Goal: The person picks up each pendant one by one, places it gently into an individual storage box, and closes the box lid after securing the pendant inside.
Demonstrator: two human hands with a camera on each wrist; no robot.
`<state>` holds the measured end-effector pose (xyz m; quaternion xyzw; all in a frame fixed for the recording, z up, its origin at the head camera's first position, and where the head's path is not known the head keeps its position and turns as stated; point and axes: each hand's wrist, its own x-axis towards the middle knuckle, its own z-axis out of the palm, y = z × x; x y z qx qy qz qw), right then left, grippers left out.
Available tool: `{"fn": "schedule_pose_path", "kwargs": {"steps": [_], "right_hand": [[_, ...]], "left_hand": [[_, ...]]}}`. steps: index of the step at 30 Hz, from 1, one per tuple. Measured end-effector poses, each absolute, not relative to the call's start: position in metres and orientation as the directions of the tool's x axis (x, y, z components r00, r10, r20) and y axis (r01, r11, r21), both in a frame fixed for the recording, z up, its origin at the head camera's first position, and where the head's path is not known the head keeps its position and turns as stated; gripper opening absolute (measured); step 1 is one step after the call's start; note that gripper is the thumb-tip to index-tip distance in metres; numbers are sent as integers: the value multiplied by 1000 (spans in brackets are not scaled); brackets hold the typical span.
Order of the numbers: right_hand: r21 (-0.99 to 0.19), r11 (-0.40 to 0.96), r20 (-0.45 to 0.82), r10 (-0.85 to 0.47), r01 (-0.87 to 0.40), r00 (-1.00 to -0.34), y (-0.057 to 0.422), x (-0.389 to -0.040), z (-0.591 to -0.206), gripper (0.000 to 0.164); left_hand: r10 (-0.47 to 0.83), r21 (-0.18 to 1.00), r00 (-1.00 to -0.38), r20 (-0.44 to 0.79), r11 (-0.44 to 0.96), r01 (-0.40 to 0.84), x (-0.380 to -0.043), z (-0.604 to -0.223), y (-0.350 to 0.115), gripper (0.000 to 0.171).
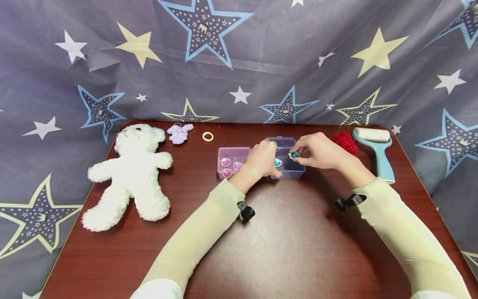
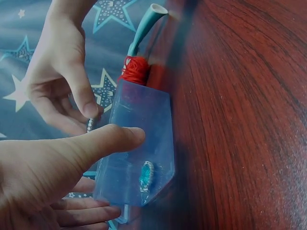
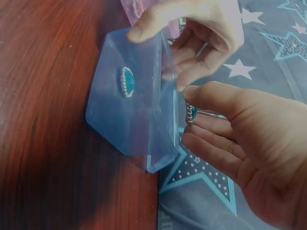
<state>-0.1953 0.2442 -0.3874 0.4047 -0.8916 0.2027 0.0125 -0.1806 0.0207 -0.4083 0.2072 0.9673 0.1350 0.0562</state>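
Observation:
A clear blue plastic box (image 1: 295,173) stands on the table with its lid (image 1: 281,142) raised at the back. My left hand (image 1: 262,158) grips its left part, thumb on the near wall and fingers behind. Inside lies a blue gem (image 3: 127,82) edged in silver beads. Over the right side of the box, my right hand (image 1: 319,150) pinches another blue gem (image 1: 294,155) between thumb and fingertips. Just left of the blue box is a pink box (image 1: 239,153) with several pink heart gems (image 1: 225,162); my left hand partly covers it.
Red yarn (image 1: 345,142) and a lint roller (image 1: 381,155) with a light blue handle lie at the right. On the left are a white teddy bear (image 1: 134,178), a small lilac plush (image 1: 179,133) and a cream ring (image 1: 207,136). A star-patterned cloth (image 1: 269,74) hangs behind the table (image 1: 287,241).

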Motion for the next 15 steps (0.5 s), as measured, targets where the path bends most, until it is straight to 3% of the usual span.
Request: {"fn": "schedule_pose_path", "kwargs": {"steps": [7, 15], "right_hand": [[-347, 568, 102, -768, -746, -632, 233, -199, -389, 17], [-348, 584, 22, -777, -733, -629, 228, -202, -392, 16]], "left_hand": [[412, 287, -909, -57, 879, 380, -180, -408, 21, 80], [409, 289, -910, -73, 882, 373, -179, -406, 21, 79]]}}
